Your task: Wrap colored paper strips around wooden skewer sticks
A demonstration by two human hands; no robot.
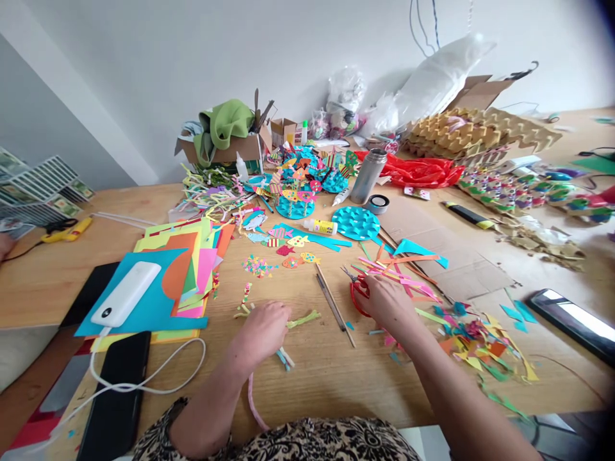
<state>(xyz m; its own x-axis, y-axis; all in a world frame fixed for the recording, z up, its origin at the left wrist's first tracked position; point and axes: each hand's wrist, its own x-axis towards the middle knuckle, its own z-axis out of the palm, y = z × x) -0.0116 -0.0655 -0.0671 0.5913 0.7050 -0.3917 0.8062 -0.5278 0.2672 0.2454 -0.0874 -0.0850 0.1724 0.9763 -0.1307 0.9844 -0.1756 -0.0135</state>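
My left hand [266, 326] is closed low over a small bunch of twisted paper strips. A yellow-green twisted strip [303, 319] sticks out on its right, and blue-white ends [286, 360] show below it; the fingertips are partly hidden. My right hand [387, 301] grips the red handles of small scissors [359, 296], whose blades point away to the upper left. Between the hands lie a wooden stick [331, 294] and a dark thin stick [329, 306]. Decorated paper fish [291, 262] and a heap of tiny paper bits [259, 265] are just beyond.
Coloured paper sheets [137, 269] with a white power bank [127, 293] lie left. A glue bottle [321, 226], blue egg-tray disc [355, 223] and metal flask [369, 176] stand farther back. Paper scraps [475, 339] and a phone [571, 323] are right.
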